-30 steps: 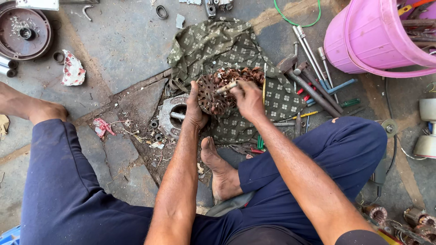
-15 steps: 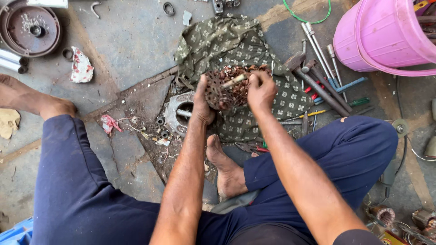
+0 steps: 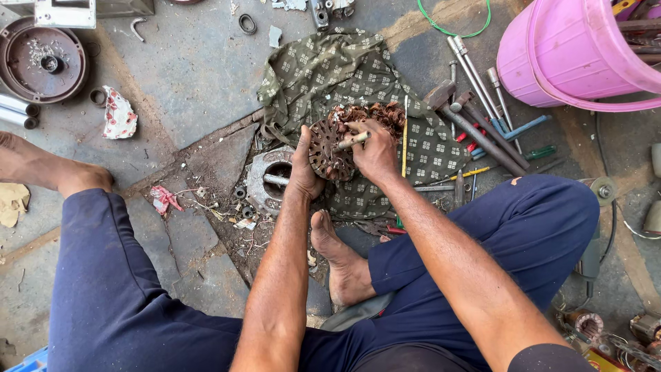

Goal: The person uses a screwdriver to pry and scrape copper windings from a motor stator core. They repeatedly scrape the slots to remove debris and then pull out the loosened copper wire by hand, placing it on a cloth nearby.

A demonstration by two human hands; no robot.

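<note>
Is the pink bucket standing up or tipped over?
Tipped. The pink bucket leans sideways on the floor, its open mouth facing right, with tools poking out.

Soft even daylight, sharp focus

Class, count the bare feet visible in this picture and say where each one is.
2. One foot rests at the left on the concrete floor; the other foot lies in the middle, below the hands. None seem hidden.
</note>
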